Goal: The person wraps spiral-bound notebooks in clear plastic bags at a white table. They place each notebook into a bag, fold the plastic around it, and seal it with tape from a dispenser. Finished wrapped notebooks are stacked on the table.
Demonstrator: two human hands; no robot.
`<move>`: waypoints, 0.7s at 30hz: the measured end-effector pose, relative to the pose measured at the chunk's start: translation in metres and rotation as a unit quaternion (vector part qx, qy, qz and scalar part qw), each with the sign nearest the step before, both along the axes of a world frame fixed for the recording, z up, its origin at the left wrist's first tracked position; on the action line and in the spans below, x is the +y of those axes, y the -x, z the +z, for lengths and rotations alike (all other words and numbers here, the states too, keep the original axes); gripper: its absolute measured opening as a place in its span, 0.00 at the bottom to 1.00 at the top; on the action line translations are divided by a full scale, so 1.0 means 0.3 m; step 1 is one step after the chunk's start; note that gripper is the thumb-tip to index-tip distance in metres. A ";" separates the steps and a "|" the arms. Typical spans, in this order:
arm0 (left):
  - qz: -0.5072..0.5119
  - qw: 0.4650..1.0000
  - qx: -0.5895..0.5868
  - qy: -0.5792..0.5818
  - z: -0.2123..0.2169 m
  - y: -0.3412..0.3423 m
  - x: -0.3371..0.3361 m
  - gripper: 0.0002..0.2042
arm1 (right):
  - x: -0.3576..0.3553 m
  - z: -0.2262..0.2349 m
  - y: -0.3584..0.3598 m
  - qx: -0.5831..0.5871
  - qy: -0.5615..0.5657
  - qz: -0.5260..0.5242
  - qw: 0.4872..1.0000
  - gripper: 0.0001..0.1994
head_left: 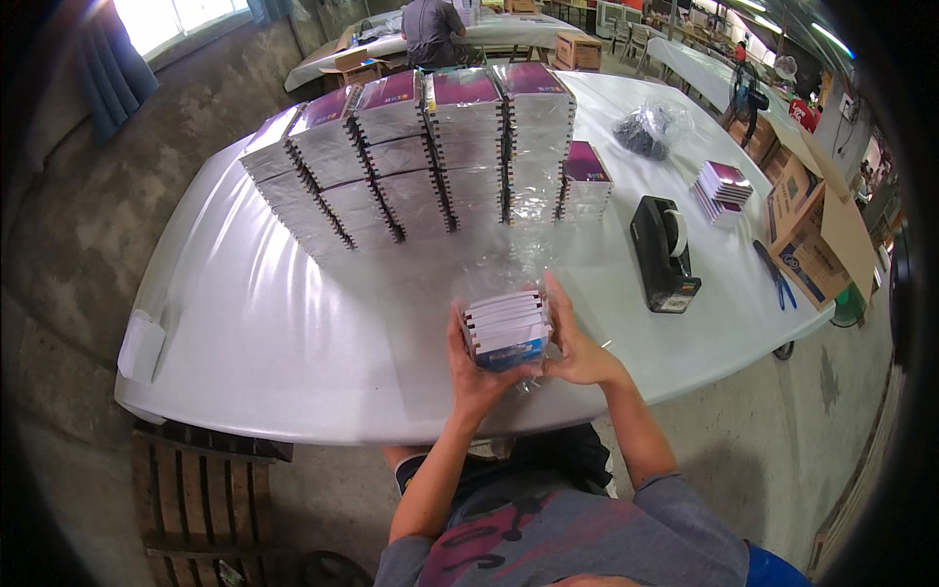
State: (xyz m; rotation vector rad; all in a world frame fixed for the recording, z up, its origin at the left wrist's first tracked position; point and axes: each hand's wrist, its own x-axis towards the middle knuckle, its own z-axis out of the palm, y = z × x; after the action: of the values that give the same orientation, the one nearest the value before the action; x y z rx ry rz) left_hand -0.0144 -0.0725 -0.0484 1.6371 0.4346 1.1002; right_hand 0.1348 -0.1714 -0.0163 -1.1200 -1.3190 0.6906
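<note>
Hands meet over the near edge of the white worktop, both clasping one small stack of spiral-bound notebooks in a clear plastic bag. Left hand cups the stack from its left side and beneath, fingers curled shut against it; right hand presses the right side, fingers wrapped up along the bag's edge. Loose film of the bag stands up crumpled above the stack, toward the far side. Judged by look: stack is compact and stiff, moderately light, but the film is slick and the booklets inside could slide on one another, so a two-sided squeeze low on the stack seems the safest hold, not the loose film. Across the middle of the worktop, a long wall of bagged notebook stacks. Toward the right edge, a black tape dispenser, blue scissors, a small unbagged pile of notebooks. Cardboard box just off the right edge. Another person sits at a far table.
</note>
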 end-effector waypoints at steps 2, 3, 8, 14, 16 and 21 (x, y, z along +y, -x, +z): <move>-0.005 1.000 -0.011 -0.016 0.014 -0.004 -0.008 0.68 | -0.008 0.055 -0.017 -0.046 -0.061 -0.043 0.996 0.44; -0.005 1.000 -0.016 -0.023 0.017 -0.001 -0.009 0.68 | -0.009 0.115 -0.039 -0.139 -0.067 -0.031 0.987 0.39; -0.010 0.999 -0.026 -0.030 -0.006 -0.001 0.014 0.70 | 0.019 0.357 -0.118 -0.382 -0.065 -0.005 0.922 0.18; 0.139 0.955 0.025 -0.262 0.030 0.066 0.021 0.59 | -0.079 0.282 -0.208 -0.037 -0.153 -0.088 0.984 0.22; 0.136 0.925 0.048 -0.351 0.055 0.102 0.049 0.50 | -0.110 0.206 -0.167 -0.010 -0.084 -0.091 0.992 0.27; 0.023 0.898 0.104 -0.428 0.151 0.120 0.101 0.28 | -0.116 0.111 -0.033 -0.092 0.047 -0.059 0.993 0.37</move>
State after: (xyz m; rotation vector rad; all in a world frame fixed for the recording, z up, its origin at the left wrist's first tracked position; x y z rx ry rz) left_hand -0.0505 -0.0422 -0.0031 2.5427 0.1076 1.2416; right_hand 0.1448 -0.2063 0.0169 -1.3531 -1.3736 0.5764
